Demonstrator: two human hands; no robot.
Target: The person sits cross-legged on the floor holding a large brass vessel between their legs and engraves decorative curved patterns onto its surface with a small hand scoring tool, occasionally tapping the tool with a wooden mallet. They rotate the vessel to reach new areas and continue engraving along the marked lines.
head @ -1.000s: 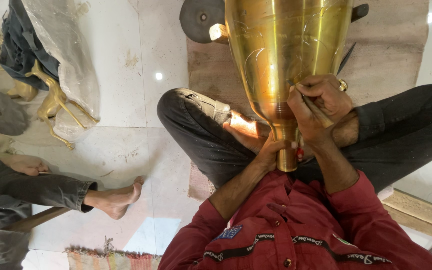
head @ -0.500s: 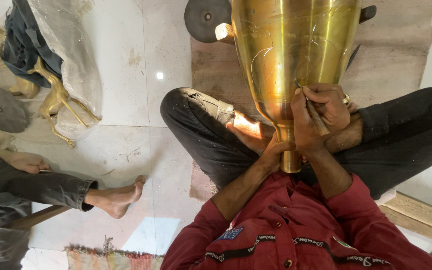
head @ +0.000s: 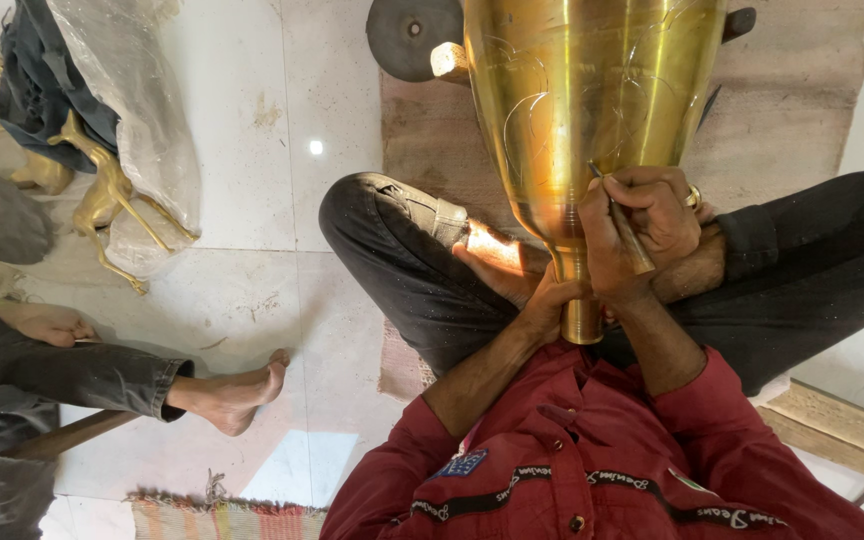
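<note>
A large shiny brass vase (head: 592,110) lies across my lap, its narrow neck pointing toward me. Faint scratched lines show on its body. My left hand (head: 542,300) grips the neck near its rim. My right hand (head: 637,225), with a ring on one finger, holds a thin metal engraving tool (head: 620,222) whose tip touches the vase's lower body. I sit cross-legged in dark trousers and a red shirt on a brown mat (head: 782,110).
Another person's bare foot (head: 237,395) and hand (head: 47,325) are at the left. Brass deer figures (head: 102,195) lie by a plastic sheet (head: 137,90). Dark round discs (head: 407,35) sit at the top and far left. A wooden plank (head: 832,425) is at right.
The view has shifted slightly; my right hand and tool moved a little along the vase's lower body. The left hand keeps its grip on the neck.
</note>
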